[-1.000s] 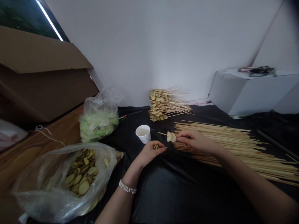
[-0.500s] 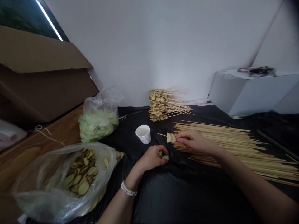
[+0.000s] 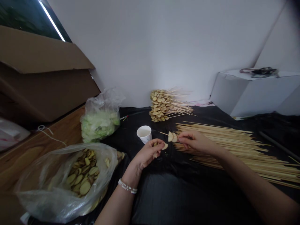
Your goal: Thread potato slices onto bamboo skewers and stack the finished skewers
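Note:
My right hand (image 3: 195, 141) pinches a thin bamboo skewer (image 3: 163, 133) that carries two potato slices (image 3: 172, 137) near its tip. My left hand (image 3: 147, 153) is closed on a few more potato slices, one slice (image 3: 165, 146) pinched out at the fingertips just below and left of the skewered ones. A pearl bracelet (image 3: 127, 186) circles my left wrist. Both hands hover over the black plastic sheet (image 3: 182, 190).
An open clear bag of potato slices (image 3: 79, 178) lies at the front left, a bag of green leaves (image 3: 99, 122) behind it. A white paper cup (image 3: 144, 133) stands by my left hand. Bare skewers (image 3: 236, 147) lie on the right, finished skewers (image 3: 164, 104) by the wall. Cardboard box (image 3: 42, 75) left, white box (image 3: 253, 90) right.
My left hand dipped toward the sheet, then rose again and brought a potato slice up close to the skewer. My right hand and the skewer stayed nearly still.

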`<state>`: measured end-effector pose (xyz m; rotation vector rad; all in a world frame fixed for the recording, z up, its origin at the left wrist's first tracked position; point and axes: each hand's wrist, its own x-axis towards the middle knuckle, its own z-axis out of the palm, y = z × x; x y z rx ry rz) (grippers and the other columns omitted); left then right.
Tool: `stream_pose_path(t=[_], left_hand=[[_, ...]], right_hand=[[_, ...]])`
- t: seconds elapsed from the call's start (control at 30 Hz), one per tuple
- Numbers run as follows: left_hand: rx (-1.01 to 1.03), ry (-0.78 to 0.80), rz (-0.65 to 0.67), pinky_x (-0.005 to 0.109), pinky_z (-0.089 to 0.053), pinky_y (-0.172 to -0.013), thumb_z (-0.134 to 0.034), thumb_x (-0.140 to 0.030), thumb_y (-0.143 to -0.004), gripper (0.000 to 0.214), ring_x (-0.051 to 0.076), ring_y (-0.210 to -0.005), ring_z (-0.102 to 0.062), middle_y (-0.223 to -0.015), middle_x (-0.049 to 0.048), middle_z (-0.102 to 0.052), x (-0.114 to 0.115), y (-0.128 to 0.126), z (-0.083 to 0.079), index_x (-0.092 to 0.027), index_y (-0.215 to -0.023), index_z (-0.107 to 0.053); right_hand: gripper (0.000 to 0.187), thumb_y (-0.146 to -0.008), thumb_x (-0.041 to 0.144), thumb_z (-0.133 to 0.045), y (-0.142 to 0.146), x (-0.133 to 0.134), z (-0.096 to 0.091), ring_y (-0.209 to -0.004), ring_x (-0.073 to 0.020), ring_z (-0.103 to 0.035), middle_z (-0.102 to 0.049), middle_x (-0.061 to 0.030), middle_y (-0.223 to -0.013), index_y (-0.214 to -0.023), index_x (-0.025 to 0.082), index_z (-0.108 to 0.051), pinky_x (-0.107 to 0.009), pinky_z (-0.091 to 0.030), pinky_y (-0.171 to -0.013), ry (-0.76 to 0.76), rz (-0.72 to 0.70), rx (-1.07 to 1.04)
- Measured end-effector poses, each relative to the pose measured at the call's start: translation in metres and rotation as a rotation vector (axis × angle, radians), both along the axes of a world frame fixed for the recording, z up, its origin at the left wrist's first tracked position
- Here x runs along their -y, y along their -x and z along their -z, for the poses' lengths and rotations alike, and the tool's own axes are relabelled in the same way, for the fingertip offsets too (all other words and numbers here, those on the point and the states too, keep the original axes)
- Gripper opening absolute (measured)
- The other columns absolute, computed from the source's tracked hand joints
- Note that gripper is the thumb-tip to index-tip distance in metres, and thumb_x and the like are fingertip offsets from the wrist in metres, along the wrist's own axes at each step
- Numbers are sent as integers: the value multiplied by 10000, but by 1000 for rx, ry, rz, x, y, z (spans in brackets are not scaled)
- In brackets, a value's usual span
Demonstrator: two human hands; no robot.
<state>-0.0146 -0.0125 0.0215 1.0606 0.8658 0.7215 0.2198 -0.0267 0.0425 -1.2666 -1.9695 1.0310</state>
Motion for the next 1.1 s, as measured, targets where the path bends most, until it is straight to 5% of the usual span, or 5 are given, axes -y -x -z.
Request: stream_pose_path(t=[0.23, 0.57, 1.1], left_hand=[[403, 146, -29, 98, -314, -455, -758, -194, -688, 215, 6, -543, -425, -731, -3, -523, -2, 2, -3, -117, -829, -616], [447, 240, -236, 96, -469, -553, -700, -123, -739, 194, 54, -686, -583, -831, 36, -607, -9, 2, 0, -128, -923, -641], [479, 303, -258, 113, -445, -512, -725, -102, -702, 189, 45, -599, -543, -707, -7, -561, -9, 0, 6, -143, -861, -629]], right_hand=[[264, -861, 388, -490, 1, 2, -2, -498, -92, -428, -540, 26, -556, -802, 178, -639, -223, -317, -509, -3, -3, -56], [282, -860, 402, -489, -2, 3, -5, -517, -105, -454, -542, 24, -561, -796, 179, -649, -236, -342, -530, 7, -41, -11], [287, -866, 378, -471, -6, 2, -4, -564, -120, -496, -586, 5, -615, -844, 181, -678, -233, -374, -551, -46, -81, 111]])
